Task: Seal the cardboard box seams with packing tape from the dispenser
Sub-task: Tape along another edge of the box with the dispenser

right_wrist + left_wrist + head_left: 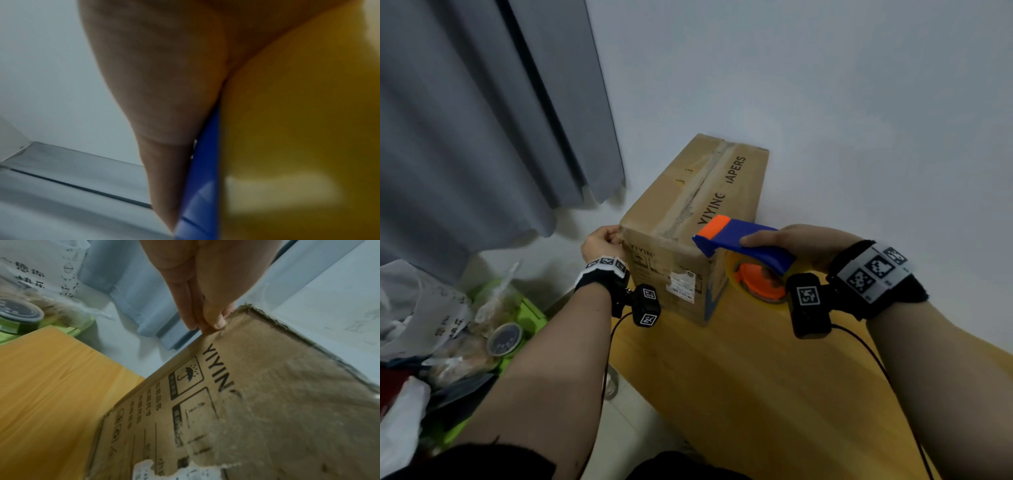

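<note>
Head view: right hand (796, 245) grips dispenser (744, 244); left hand (601, 244) seemingly pinches box (690, 219) corner.

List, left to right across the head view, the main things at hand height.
Green bin with the round lidded container → left hand → cardboard box → tape dispenser → right hand.

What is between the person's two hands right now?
In the head view, the near top corner of the cardboard box lies between the left hand and the right hand, which holds the tape dispenser.
</note>
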